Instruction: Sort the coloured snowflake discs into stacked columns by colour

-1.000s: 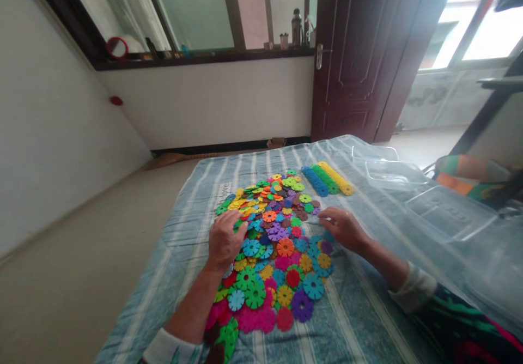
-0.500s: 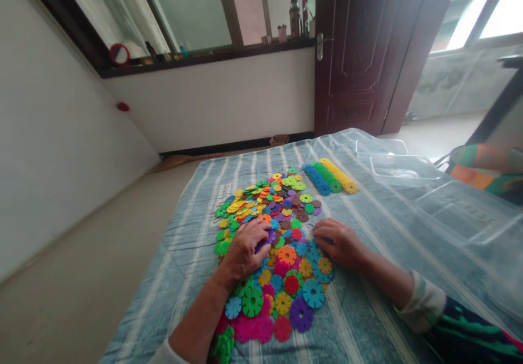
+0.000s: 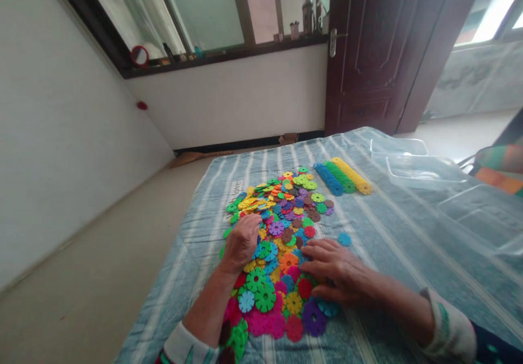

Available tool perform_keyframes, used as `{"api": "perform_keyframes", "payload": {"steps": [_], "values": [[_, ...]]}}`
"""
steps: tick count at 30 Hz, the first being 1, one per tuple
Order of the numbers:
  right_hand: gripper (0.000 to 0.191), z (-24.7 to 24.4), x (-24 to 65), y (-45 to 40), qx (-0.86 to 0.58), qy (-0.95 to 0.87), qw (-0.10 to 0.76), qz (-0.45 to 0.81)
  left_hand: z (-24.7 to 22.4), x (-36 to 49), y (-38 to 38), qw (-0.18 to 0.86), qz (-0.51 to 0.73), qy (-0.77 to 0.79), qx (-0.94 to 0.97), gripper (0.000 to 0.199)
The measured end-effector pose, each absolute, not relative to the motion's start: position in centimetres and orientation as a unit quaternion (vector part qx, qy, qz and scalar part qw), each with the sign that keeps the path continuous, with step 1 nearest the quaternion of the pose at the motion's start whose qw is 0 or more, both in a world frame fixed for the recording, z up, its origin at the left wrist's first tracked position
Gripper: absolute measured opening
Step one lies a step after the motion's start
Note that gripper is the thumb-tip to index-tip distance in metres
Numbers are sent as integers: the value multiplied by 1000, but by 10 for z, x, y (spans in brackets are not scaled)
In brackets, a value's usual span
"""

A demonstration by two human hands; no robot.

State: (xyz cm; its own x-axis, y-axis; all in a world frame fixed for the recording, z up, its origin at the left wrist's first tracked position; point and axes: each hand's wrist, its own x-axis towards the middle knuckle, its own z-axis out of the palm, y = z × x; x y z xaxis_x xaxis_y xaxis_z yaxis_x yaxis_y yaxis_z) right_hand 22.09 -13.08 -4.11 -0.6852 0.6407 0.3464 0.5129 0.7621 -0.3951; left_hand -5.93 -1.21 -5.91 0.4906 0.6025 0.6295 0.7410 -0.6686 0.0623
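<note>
A pile of notched plastic discs point(image 3: 289, 260) in many colours lies spread over the striped bed cover. My left hand point(image 3: 243, 242) rests on the left side of the pile, its fingers curled in; what they hold, if anything, is hidden. Over the right edge of the pile lies my right hand point(image 3: 337, 268), its fingers stretched out and apart on the discs. A single blue disc point(image 3: 345, 238) sits just beyond that hand. Farther back are three rows of overlapping discs: blue point(image 3: 328, 179), green point(image 3: 340, 176) and yellow point(image 3: 352, 176).
Clear plastic boxes point(image 3: 425, 173) and a larger clear container point(image 3: 482, 217) stand on the right of the striped cover point(image 3: 392, 244). A dark red door point(image 3: 368, 53) and a wall with a window ledge point(image 3: 229, 56) are behind the bed.
My right hand has moved toward me and in over the discs. The lone blue disc now shows to its right. My left hand has curled its fingers, and the view has shifted.
</note>
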Motion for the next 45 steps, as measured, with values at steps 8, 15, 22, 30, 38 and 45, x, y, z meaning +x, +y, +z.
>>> {"api": "perform_keyframes", "payload": {"steps": [8,15,22,30,38,45], "values": [[29,-42,205,-144,-276,-918,259,120,-61,-63,-14,104,-324,-443,-830,28],[19,-46,194,-157,-233,-926,274,115,-56,-62,-18,123,-325,-464,-814,29],[18,-61,213,-133,-327,-861,385,66,-26,-22,-53,39,-266,-355,-896,24],[18,-74,232,-116,-452,-782,421,84,-23,1,-73,-61,-138,-322,-935,7],[19,-71,228,-115,-449,-793,402,86,-31,1,-67,-16,-194,-325,-925,15],[21,-70,226,-115,-446,-801,394,69,-33,3,-68,-30,-191,-328,-925,9]]}}
